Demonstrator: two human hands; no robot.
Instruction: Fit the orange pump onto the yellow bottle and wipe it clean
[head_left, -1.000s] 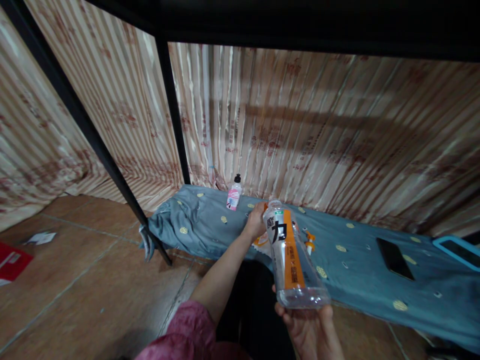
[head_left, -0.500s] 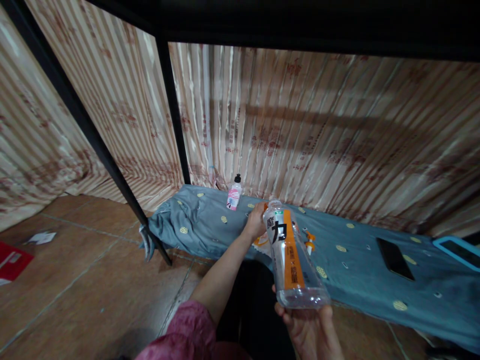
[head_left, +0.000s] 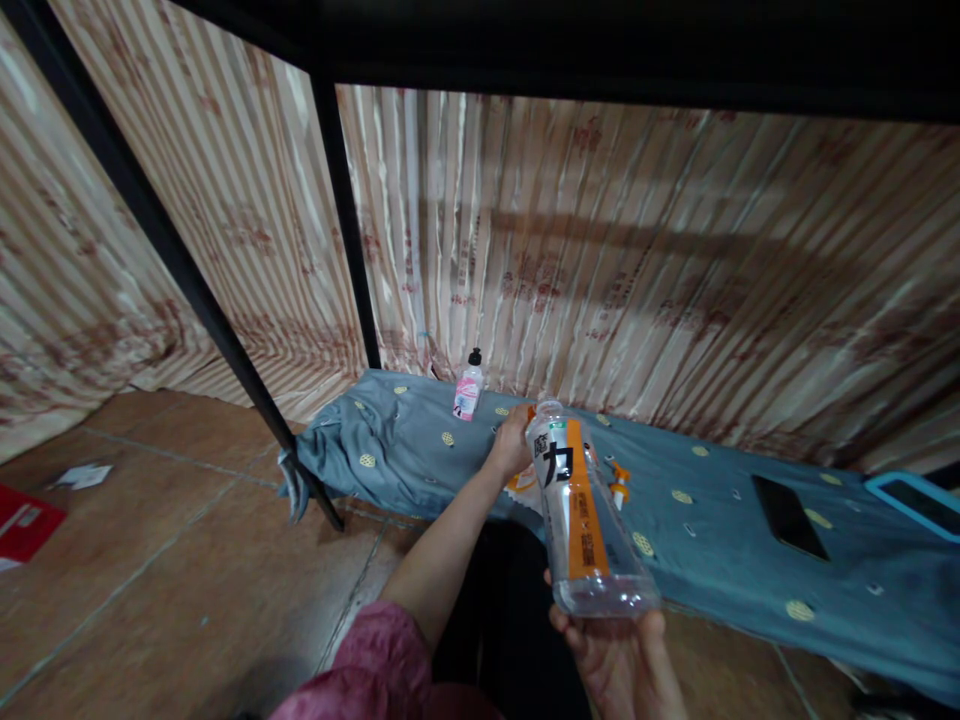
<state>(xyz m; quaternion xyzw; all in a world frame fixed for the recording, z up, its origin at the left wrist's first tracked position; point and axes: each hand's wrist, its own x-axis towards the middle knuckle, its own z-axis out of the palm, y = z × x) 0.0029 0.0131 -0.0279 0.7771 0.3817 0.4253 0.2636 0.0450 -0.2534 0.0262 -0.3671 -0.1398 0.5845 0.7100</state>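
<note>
Right of centre in the lower half of the frame, a clear bottle (head_left: 589, 510) with an orange band and dark characters is tilting, its neck pointing up and left and its base facing the bottom edge. The right hand (head_left: 622, 655), at the lower edge, is gripping that base from below, thumb on one side and fingers on the other. The left hand (head_left: 512, 443) is curling beside the neck, where a bit of orange is showing — its fingertips are hiding, so I cannot tell what it is gripping. Behind the bottle, a clear-and-orange item (head_left: 523, 482) is showing in part, and an orange pump head (head_left: 619, 486) is lying just to its right. All this is happening over a blue-grey cloth (head_left: 720, 510) with yellow motifs. On the cloth, a pink-labelled bottle (head_left: 466, 392) with a black top is standing near the frame's centre, while a phone (head_left: 789, 516) is lying at lower right, near a blue-framed object (head_left: 916, 503) at the right edge. Striped curtains (head_left: 555, 230) are hanging behind — a black post (head_left: 346, 220) is rising at centre left.
</note>
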